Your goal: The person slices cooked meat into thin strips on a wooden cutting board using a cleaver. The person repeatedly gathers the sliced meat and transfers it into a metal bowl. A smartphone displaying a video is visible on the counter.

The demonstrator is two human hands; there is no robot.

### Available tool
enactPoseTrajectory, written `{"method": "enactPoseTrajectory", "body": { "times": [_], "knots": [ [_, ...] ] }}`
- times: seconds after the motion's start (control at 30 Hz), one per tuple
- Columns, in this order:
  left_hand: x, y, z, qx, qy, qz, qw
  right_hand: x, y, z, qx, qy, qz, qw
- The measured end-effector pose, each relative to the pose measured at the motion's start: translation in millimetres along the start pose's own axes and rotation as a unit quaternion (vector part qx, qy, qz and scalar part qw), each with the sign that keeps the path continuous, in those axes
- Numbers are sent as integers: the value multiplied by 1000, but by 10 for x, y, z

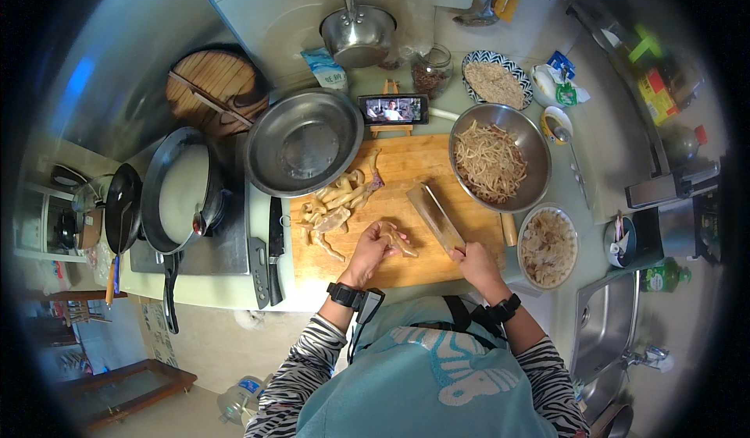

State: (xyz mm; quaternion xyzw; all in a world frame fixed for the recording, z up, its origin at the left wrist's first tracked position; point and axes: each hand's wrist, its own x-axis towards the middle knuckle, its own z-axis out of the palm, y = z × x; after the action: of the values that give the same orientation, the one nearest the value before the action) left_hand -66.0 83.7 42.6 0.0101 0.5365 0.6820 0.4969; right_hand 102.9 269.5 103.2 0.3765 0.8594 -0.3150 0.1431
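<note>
My left hand (371, 249) holds a pale brown, glossy piece of food (403, 246) over a wooden cutting board (375, 275). In my right hand (476, 263) is the handle end of a cleaver (435, 215), its broad blade slanting up and left above the board. A pile of similar yellowish-brown strips (334, 204) lies on the board's left part. Overlapping the board's upper left corner is a wide metal basin (304, 142). At its upper right, a steel bowl (534, 130) holds thin pale shreds (491, 160). What exactly the food is, I cannot tell.
A pan of whitish liquid (185, 195) stands on the cooktop at left. Beside the board lie a black knife (275, 227) and a slotted black sheath (258, 274). Behind it a phone (394, 110) rests on a small easel. A bowl of pale shavings (548, 247) and the sink (606, 327) are at right.
</note>
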Motion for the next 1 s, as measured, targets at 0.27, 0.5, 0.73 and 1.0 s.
{"method": "enactPoseTrajectory", "body": {
  "times": [0.27,0.5,0.73,1.0],
  "knots": [
    [132,-216,-122,-8,36,88,995,0,4,-25,32,3,-4,999],
    [140,-263,-166,63,58,122,989,41,55,17,35,-3,7,999],
    [-9,-172,-9,413,118,223,875,43,74,31,24,0,7,1000],
    [-136,-42,103,609,209,357,676,65,104,52,56,-6,9,998]
  ]
}}
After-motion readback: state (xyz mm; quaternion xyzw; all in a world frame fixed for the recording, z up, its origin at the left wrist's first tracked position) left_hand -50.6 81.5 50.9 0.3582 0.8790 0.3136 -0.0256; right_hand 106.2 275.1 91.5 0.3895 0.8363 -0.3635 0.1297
